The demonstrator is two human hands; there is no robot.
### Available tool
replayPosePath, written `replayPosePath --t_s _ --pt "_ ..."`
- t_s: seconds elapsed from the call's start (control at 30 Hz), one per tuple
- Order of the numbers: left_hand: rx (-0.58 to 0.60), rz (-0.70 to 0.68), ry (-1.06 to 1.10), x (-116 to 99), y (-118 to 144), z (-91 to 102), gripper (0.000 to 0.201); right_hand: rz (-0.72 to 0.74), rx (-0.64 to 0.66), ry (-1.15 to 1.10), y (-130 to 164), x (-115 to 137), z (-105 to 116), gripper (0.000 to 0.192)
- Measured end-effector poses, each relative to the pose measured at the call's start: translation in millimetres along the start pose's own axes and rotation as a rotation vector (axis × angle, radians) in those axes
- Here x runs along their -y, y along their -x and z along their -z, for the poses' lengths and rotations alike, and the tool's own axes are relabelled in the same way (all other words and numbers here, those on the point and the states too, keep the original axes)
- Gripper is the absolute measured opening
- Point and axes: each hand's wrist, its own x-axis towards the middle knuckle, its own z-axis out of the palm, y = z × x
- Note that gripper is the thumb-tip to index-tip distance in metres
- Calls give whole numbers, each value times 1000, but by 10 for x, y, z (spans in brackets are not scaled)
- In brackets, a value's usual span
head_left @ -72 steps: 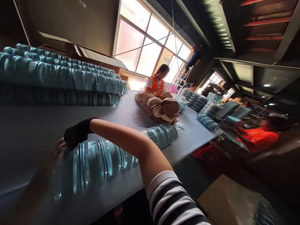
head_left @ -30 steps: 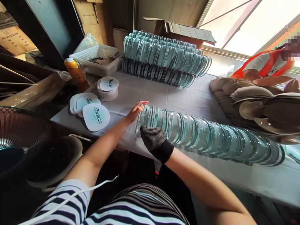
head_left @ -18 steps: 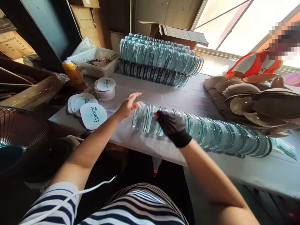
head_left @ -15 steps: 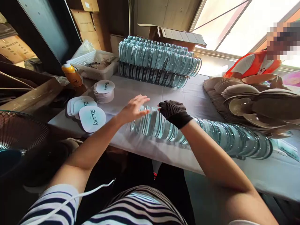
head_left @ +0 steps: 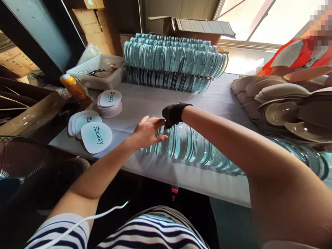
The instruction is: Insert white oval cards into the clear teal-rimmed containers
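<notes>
Head view: bare left hand (head_left: 146, 131) lies flat, fingers spread, on the glass disc row (head_left: 192, 145); gloved right hand (head_left: 173, 113) touches its top, grip unclear, on the desk (head_left: 145, 100).

Striped sleeves; black-gloved right hand (head_left: 173, 113)

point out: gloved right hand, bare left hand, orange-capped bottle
right hand (head_left: 173, 113), head view, back of the black glove
left hand (head_left: 145, 132), head view, back of the hand
bottle (head_left: 73, 88), head view, its side
</notes>
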Motion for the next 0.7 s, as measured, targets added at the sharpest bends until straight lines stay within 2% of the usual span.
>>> replayPosePath --t_s 0.13,0.2,0.3,0.4,0.47,0.53,0.7 --pt "0 44 23 -17 -5 10 75 3 -33 -62 19 4 -35 28" --pt "-12 42 28 -18 8 10 75 -7 -51 -128 66 -23 -67 28" --pt "-48 28 19 -17 23 7 50 -47 -171 -137 142 -43 -143 29" --pt "-86 34 1 -20 14 -9 33 -124 -414 -38 219 23 -265 32" --pt "-103 43 -21 -23 0 -28 32 -179 -537 1 309 131 -374 30" --pt "-98 40 -53 -25 -13 -45 33 -206 -597 22 445 290 -512 28" --pt "-85 34 -73 -37 -18 -43 36 -143 -628 136 774 804 -1070 39"
